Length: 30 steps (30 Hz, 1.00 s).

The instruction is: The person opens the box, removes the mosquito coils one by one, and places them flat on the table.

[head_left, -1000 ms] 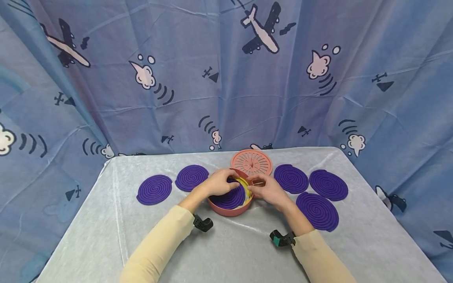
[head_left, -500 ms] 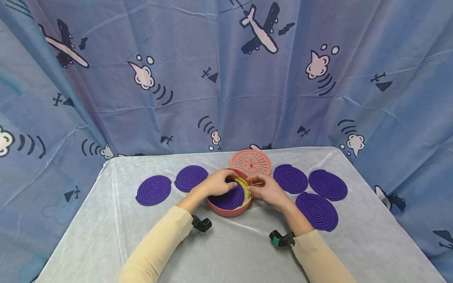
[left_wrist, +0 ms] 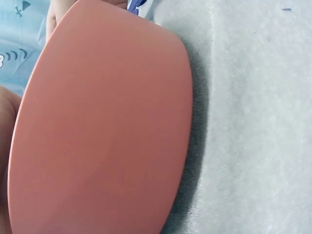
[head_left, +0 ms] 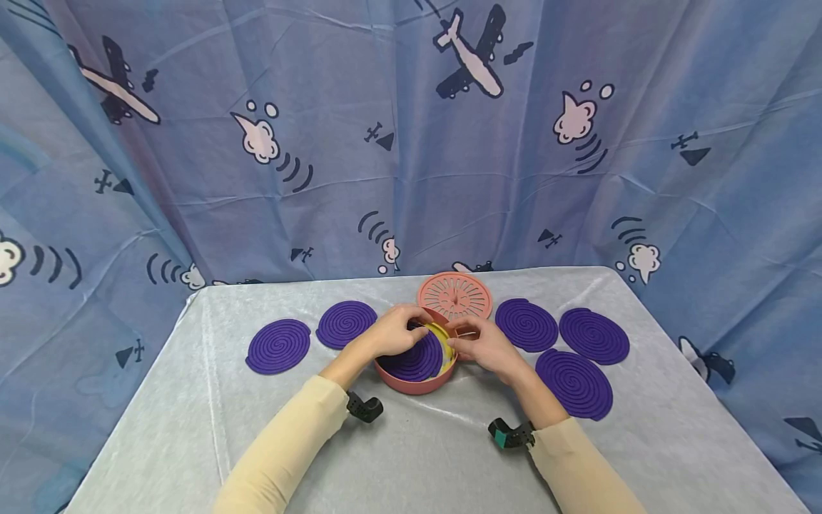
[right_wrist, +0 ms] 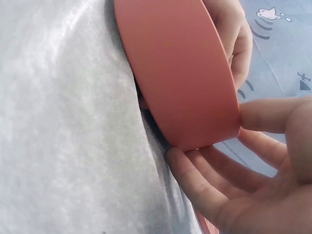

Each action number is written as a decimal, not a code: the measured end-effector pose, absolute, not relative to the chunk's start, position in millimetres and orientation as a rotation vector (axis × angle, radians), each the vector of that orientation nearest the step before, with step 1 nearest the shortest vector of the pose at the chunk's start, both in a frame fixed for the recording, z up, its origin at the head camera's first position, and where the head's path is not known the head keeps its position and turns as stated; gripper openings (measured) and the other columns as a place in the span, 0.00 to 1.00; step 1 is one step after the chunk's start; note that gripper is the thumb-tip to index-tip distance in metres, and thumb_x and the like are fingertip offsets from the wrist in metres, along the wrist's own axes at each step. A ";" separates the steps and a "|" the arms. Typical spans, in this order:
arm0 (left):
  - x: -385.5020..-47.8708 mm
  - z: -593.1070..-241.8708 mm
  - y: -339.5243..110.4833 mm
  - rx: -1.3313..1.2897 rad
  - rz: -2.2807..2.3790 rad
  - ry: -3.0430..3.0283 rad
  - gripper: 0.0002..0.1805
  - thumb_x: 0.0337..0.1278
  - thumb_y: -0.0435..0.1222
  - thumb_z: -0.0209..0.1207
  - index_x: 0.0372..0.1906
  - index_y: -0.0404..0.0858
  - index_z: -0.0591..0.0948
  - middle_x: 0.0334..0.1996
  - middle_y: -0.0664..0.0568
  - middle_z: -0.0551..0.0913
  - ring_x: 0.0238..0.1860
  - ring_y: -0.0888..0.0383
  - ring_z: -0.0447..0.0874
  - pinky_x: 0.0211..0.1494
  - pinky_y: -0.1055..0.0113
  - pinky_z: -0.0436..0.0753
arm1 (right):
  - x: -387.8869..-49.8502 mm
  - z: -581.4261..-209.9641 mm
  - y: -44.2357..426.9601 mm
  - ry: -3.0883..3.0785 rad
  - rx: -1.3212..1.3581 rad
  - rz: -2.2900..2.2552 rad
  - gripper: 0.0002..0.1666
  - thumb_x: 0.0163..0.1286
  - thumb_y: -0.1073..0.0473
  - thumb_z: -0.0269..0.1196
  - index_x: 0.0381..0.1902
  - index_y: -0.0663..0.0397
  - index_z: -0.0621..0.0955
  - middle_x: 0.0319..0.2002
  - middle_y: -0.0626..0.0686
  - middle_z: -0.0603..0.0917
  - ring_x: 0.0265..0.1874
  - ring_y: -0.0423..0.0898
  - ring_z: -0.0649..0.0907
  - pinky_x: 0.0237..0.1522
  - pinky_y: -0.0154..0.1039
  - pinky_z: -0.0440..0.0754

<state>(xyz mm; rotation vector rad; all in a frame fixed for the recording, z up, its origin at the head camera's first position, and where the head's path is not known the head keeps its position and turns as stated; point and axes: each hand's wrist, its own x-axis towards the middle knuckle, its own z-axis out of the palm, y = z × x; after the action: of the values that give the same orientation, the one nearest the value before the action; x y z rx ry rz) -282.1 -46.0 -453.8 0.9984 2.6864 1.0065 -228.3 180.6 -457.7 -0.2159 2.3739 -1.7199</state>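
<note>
A coral-pink round mosquito coil box (head_left: 416,387) stands mid-table in the head view, with something yellow (head_left: 447,360) lining its inside. Within it lies a purple mosquito coil (head_left: 420,360), set toward the left. My left hand (head_left: 399,332) reaches over the box's left rim, its fingers bent at the coil's far edge; their tips are partly hidden. At the right side, my right hand (head_left: 480,348) grips the box wall. The right wrist view shows the thumb (right_wrist: 265,114) at the rim and fingers (right_wrist: 195,180) against the wall's lower side.
The slotted pink lid (head_left: 454,294) lies behind the box. Two purple coils, one farther left (head_left: 279,346) and one nearer (head_left: 347,324), lie flat at left. At right lie three more: a coil (head_left: 526,325), a coil (head_left: 595,335) and a coil (head_left: 574,384). A patterned curtain (head_left: 411,143) hangs behind the table.
</note>
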 end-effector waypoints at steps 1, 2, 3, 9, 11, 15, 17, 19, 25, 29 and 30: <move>-281.9 -453.8 -46.0 1.003 1.003 2.692 0.14 0.67 0.35 0.60 0.53 0.36 0.85 0.50 0.48 0.86 0.58 0.51 0.80 0.67 0.55 0.73 | -228.5 -457.8 180.8 2.377 -0.213 -1.717 0.21 0.70 0.64 0.66 0.60 0.64 0.79 0.57 0.65 0.80 0.51 0.55 0.82 0.46 0.43 0.86; -281.8 -454.1 -45.9 1.006 1.001 2.697 0.13 0.67 0.35 0.60 0.53 0.37 0.85 0.50 0.48 0.86 0.59 0.51 0.79 0.68 0.55 0.72 | -228.5 -457.8 180.8 2.380 -0.212 -1.715 0.21 0.70 0.64 0.66 0.60 0.64 0.79 0.57 0.65 0.80 0.51 0.55 0.82 0.46 0.43 0.86; -281.8 -454.3 -45.8 1.010 0.997 2.702 0.13 0.67 0.35 0.60 0.53 0.37 0.85 0.51 0.48 0.86 0.59 0.51 0.79 0.68 0.55 0.72 | -228.5 -457.7 180.9 2.383 -0.213 -1.712 0.21 0.70 0.64 0.66 0.60 0.63 0.79 0.57 0.64 0.80 0.51 0.55 0.82 0.46 0.43 0.86; -281.3 -454.1 -45.1 1.024 0.982 2.701 0.12 0.67 0.34 0.60 0.51 0.38 0.86 0.50 0.49 0.86 0.60 0.50 0.78 0.69 0.54 0.71 | -229.2 -457.8 181.7 2.408 -0.211 -1.697 0.21 0.70 0.63 0.67 0.59 0.62 0.80 0.57 0.63 0.81 0.52 0.56 0.81 0.46 0.43 0.85; -280.5 -453.5 -44.7 1.024 0.977 2.705 0.12 0.67 0.34 0.60 0.50 0.38 0.86 0.50 0.49 0.86 0.60 0.50 0.79 0.69 0.54 0.71 | -229.1 -458.0 181.7 2.407 -0.212 -1.700 0.21 0.70 0.63 0.67 0.59 0.62 0.80 0.57 0.63 0.81 0.52 0.56 0.81 0.47 0.44 0.86; -278.5 -452.0 -43.9 1.038 0.975 2.717 0.11 0.65 0.33 0.62 0.50 0.39 0.87 0.50 0.50 0.86 0.60 0.50 0.79 0.68 0.53 0.72 | -228.8 -458.3 181.4 2.409 -0.218 -1.699 0.21 0.70 0.62 0.67 0.59 0.62 0.80 0.57 0.63 0.81 0.52 0.56 0.82 0.46 0.44 0.86; -277.8 -451.1 -43.7 1.055 0.985 2.713 0.12 0.64 0.33 0.63 0.50 0.39 0.87 0.50 0.51 0.86 0.60 0.51 0.78 0.68 0.53 0.72 | -228.5 -458.1 181.0 2.413 -0.219 -1.700 0.21 0.69 0.62 0.68 0.58 0.62 0.81 0.57 0.62 0.81 0.52 0.56 0.82 0.46 0.43 0.86; -277.4 -450.2 -43.9 1.073 0.992 2.706 0.12 0.62 0.33 0.64 0.50 0.39 0.87 0.50 0.51 0.87 0.59 0.51 0.78 0.67 0.53 0.73 | -227.9 -457.5 180.4 2.410 -0.215 -1.707 0.21 0.69 0.63 0.68 0.58 0.62 0.81 0.56 0.62 0.81 0.51 0.55 0.82 0.46 0.43 0.86; -279.3 -447.2 -47.3 1.063 1.047 2.645 0.13 0.61 0.32 0.65 0.51 0.38 0.86 0.49 0.51 0.87 0.58 0.52 0.79 0.66 0.53 0.73 | -226.4 -455.9 178.7 2.386 -0.205 -1.738 0.20 0.68 0.64 0.68 0.56 0.62 0.81 0.52 0.63 0.83 0.50 0.54 0.83 0.45 0.43 0.86; -279.9 -443.8 -50.3 1.038 1.076 2.618 0.14 0.60 0.31 0.66 0.52 0.36 0.85 0.50 0.47 0.86 0.57 0.51 0.80 0.66 0.53 0.74 | -226.4 -455.3 178.8 2.392 -0.203 -1.730 0.20 0.68 0.63 0.69 0.56 0.62 0.82 0.52 0.62 0.83 0.50 0.54 0.83 0.45 0.43 0.86; -279.9 -443.0 -51.0 1.025 1.086 2.608 0.15 0.60 0.31 0.66 0.52 0.35 0.85 0.51 0.47 0.86 0.57 0.51 0.80 0.66 0.53 0.75 | -226.5 -455.2 179.0 2.394 -0.204 -1.727 0.20 0.68 0.63 0.69 0.56 0.61 0.82 0.52 0.62 0.83 0.50 0.54 0.83 0.45 0.43 0.86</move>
<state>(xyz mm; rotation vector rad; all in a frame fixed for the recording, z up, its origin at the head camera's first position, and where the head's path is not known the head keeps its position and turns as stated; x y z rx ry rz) -279.9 -51.0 -443.0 1.0251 2.6077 1.0857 -226.5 179.0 -455.2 -0.2041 2.3941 -1.7269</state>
